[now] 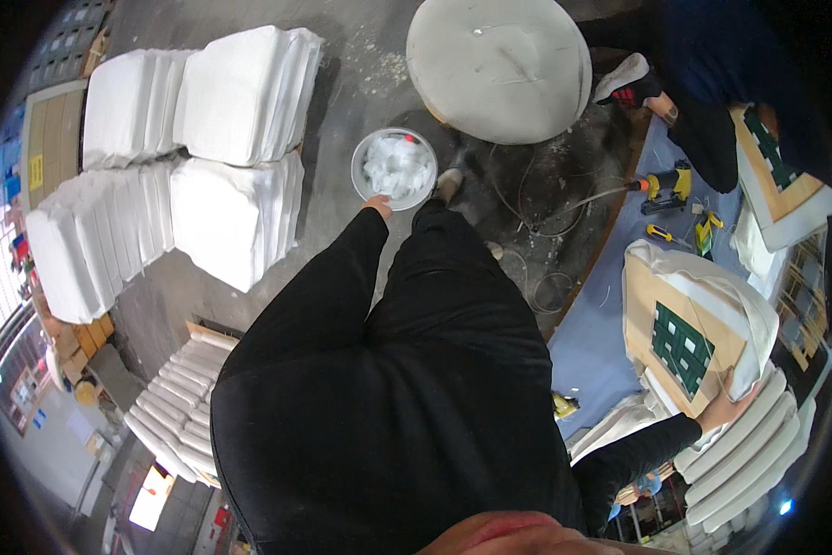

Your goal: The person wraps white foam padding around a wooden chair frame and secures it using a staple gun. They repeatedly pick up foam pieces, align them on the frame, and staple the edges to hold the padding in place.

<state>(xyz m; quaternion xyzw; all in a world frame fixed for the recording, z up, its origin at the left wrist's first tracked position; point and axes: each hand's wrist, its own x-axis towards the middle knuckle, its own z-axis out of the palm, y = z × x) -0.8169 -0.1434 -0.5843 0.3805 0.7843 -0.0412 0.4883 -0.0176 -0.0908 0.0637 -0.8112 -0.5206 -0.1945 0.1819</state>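
Note:
My left hand (379, 206) grips the near rim of a round white bucket (355, 172), its fingers closed at the edge. Crumpled white, filmy material (397, 166) and a small red thing lie inside the bucket. Off to the right, my right hand (727, 410) holds the lower corner of a chair seat panel (640, 301). That panel has a wooden frame, dark green webbing (679, 349) in its middle and a loose cream cover folded round its edges. It lies tilted at the edge of the blue-topped workbench (587, 370).
On the bench lie a yellow-and-black staple gun (667, 189), a yellow screwdriver (661, 232) and a yellow-green tool (705, 234). Stacks of white cushions (240, 92) stand left. A round grey stool (499, 65) is ahead. Another person's leg (702, 139) is far right. Hoses (550, 231) trail across the floor.

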